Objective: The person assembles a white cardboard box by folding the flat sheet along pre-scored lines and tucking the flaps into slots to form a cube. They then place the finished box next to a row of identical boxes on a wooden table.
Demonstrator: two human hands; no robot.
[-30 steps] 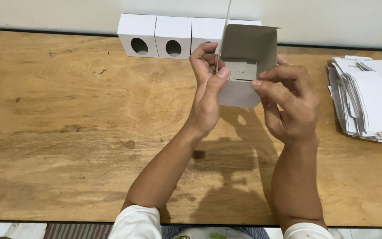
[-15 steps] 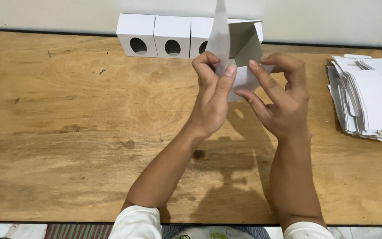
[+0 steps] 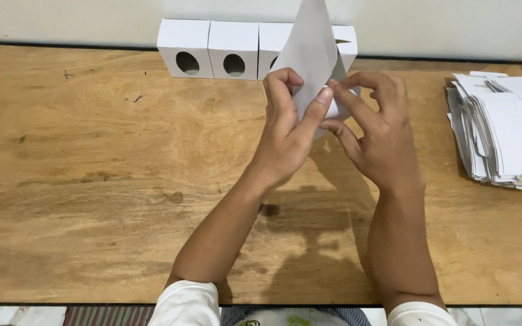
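A small hand-assembly workshop: a worn wooden bench (image 3: pixel 92 181) against a plain wall, folded white boxes (image 3: pixel 209 41) lined up, flat carton blanks (image 3: pixel 502 130) stacked alongside.

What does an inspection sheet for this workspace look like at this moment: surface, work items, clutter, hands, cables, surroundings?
Surface: worn brown wooden table, stained and scratched.
Work items: white cardboard box blank, part-folded, held above the table; row of finished white cardboard boxes with oval holes at the far edge; stack of flat white cardboard blanks at right.
Clutter: nothing seen.
Hands: left hand and right hand both pinch the blank.
Cables: nothing seen.
Surroundings: pale wall behind the table.
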